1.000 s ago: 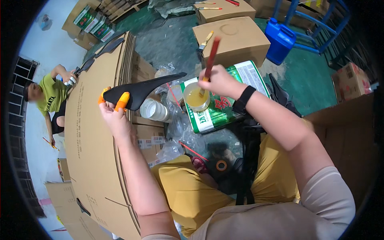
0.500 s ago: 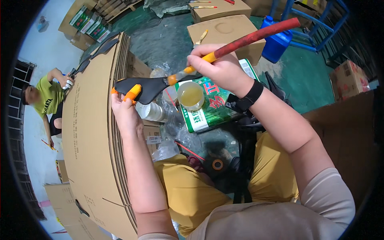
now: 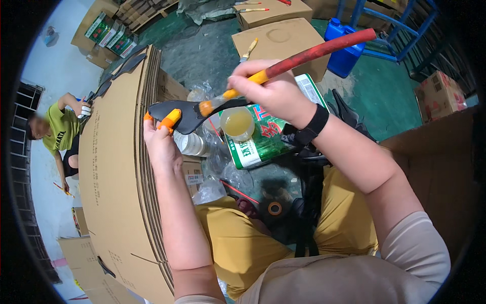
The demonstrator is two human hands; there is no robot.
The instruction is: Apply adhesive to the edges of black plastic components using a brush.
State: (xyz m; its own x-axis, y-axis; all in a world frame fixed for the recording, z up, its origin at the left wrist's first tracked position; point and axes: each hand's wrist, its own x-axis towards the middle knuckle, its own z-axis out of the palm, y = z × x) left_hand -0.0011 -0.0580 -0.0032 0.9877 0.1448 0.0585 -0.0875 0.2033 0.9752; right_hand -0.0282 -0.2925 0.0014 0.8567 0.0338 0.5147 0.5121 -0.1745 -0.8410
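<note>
My left hand [image 3: 163, 147], with orange coverings on its fingertips, grips the wide end of a flat black shoe sole [image 3: 178, 112]. The sole's narrow part stretches toward my right hand. Closed around a long red-handled brush [image 3: 324, 49] with orange wrapping, my right hand [image 3: 278, 93] wears a black wrist strap. The brush tip touches or sits just over the sole's upper face near its narrowing. Below the brush, a clear cup [image 3: 238, 125] of yellowish liquid stands on a green-and-white can-like pack [image 3: 273, 133].
Stacked flat cardboard [image 3: 116, 152] rises at my left, with black soles along its far edge. Beyond it is another person [image 3: 63, 124] in a green shirt. Ahead are a carton [image 3: 283, 43] bearing a brush [image 3: 249, 49], and a blue jug [image 3: 345, 50]. White cups [image 3: 191, 144] and plastic bags lie nearby.
My right hand has shifted slightly left, bringing the brush tip further along the sole toward my left hand. The left hand still holds the sole in nearly the same place.
</note>
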